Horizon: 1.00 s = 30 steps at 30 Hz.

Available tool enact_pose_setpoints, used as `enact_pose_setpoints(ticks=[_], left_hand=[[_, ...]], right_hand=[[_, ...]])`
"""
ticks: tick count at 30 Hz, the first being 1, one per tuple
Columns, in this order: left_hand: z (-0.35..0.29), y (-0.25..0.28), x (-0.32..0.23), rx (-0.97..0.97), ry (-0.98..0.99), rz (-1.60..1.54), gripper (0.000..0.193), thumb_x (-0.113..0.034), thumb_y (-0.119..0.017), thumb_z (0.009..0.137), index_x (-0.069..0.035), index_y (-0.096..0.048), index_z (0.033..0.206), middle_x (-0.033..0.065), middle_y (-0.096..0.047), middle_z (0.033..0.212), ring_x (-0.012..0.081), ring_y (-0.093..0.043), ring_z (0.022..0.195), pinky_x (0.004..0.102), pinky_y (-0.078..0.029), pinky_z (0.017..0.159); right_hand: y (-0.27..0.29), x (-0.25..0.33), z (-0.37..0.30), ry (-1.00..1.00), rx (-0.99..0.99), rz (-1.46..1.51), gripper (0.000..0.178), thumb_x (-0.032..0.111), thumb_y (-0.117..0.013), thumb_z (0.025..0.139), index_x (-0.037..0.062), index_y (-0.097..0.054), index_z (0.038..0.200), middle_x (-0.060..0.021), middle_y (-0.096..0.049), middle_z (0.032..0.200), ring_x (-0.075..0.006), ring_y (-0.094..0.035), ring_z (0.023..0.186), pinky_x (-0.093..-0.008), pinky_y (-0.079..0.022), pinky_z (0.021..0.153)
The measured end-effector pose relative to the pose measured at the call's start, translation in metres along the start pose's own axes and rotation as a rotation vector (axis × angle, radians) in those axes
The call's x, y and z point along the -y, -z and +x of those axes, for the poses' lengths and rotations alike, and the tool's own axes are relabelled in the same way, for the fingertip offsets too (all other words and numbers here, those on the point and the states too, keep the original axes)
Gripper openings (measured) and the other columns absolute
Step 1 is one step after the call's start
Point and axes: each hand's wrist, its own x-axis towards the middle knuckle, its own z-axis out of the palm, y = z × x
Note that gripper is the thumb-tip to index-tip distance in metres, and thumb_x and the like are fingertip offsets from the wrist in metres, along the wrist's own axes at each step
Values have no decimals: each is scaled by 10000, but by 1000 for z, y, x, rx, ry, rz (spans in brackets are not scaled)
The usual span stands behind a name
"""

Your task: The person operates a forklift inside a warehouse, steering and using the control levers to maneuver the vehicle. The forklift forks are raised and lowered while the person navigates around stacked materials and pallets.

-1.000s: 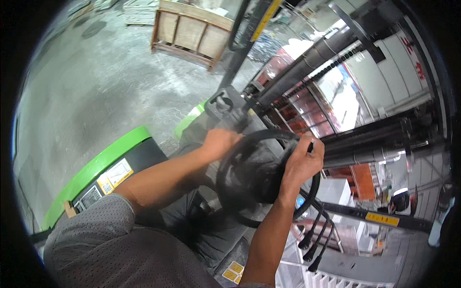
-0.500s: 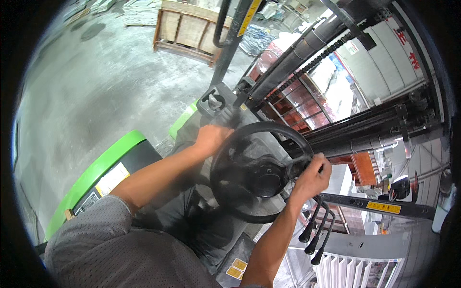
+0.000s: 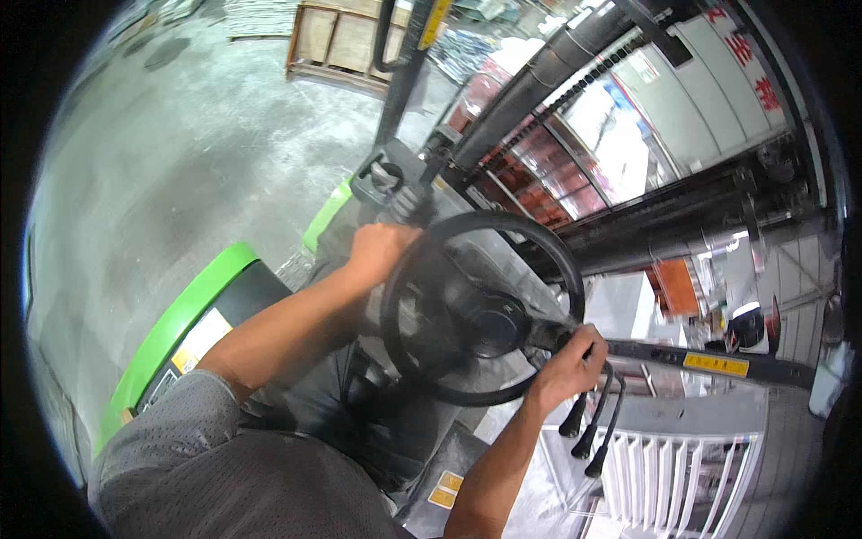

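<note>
A black steering wheel (image 3: 576, 280) stands in front of me on the forklift's column. My right hand (image 3: 569, 366) is closed on its lower right side, beside the end of a spoke. At the wheel's upper left edge is my left hand (image 3: 382, 251), its fingers curled. The rim and the blur hide its fingertips, so I cannot tell whether it grips the rim or a part just behind it. Several black-knobbed levers (image 3: 585, 442) hang below my right hand, apart from it.
The dark lifting mast (image 3: 646, 235) crosses ahead at the right. Green bodywork (image 3: 171, 328) curves along my left side, by a grey concrete floor (image 3: 206, 171). A wooden crate (image 3: 337, 45) stands at the far left; a white slatted rack (image 3: 669, 481) is at the lower right.
My right hand has moved down along the right side with the wheel, which has turned clockwise. My left hand stays near the upper left rim. The whole view has shifted slightly.
</note>
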Motion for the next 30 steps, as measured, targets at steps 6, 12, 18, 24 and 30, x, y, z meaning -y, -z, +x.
enact_pose_setpoints(ticks=[6, 12, 18, 24, 30], left_hand=[[61, -139, -78, -39, 38, -21, 261, -291, -589, 918, -91, -717, 810, 179, -671, 766, 401, -660, 737, 476, -512, 631], [63, -309, -235, 32, 22, -61, 162, -166, -670, 800, -5, -687, 791, 243, -645, 720, 401, -666, 680, 455, -488, 592], [57, -310, -287, 42, 47, -108, 191, -172, -640, 843, -1, -668, 762, 226, -629, 672, 406, -638, 619, 449, -478, 579], [62, -141, -204, 166, 101, -66, 190, -224, -636, 806, -40, -680, 797, 200, -666, 758, 404, -662, 723, 463, -499, 646], [62, -48, -164, 137, 62, 14, 174, -245, -619, 850, -116, -732, 883, 171, -686, 796, 390, -670, 752, 479, -512, 640]], right_hand=[[-8, -118, 128, 103, -49, 39, 164, 104, -609, 929, -28, -630, 833, -137, -634, 796, -249, -595, 730, -365, -480, 712], [71, -271, 272, 198, -77, 114, 191, 132, -611, 928, -40, -665, 865, -121, -656, 808, -219, -596, 742, -353, -480, 721], [87, -244, 304, 310, -157, -35, 200, 162, -668, 883, -27, -653, 821, -194, -661, 842, -386, -630, 766, -443, -482, 707], [25, -68, 227, 362, -134, -4, 105, 114, -663, 847, 21, -641, 806, -150, -643, 840, -377, -633, 764, -459, -494, 667], [3, 22, 182, 335, -75, -23, 86, 100, -645, 858, 24, -649, 818, -140, -657, 867, -358, -638, 778, -438, -500, 663]])
